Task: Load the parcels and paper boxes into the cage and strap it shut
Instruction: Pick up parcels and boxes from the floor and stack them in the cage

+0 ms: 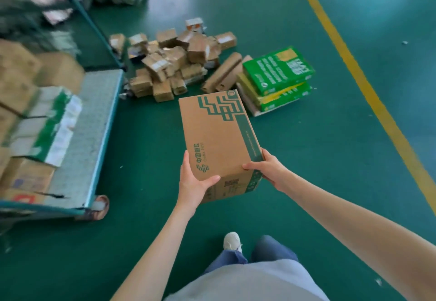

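The left hand (195,182) and right hand (266,168) grip the near end of the green-printed brown cardboard box (217,133), held aloft — long axis pointing away; the blue-framed cage (106,130) lies nearer the left hand.

green floor (330,159), yellow line (354,69) at rt, white shoe (232,241)

The China Post carton (217,135) is kraft brown with a dark green stepped-line pattern and a green side band. The deep green floor (306,170) has a yellow line (368,88) at 2 o'clock. At 1 o'clock the paper boxes (276,71) are bright green, yellow and white; the parcels (169,64) at 12 o'clock are brown.
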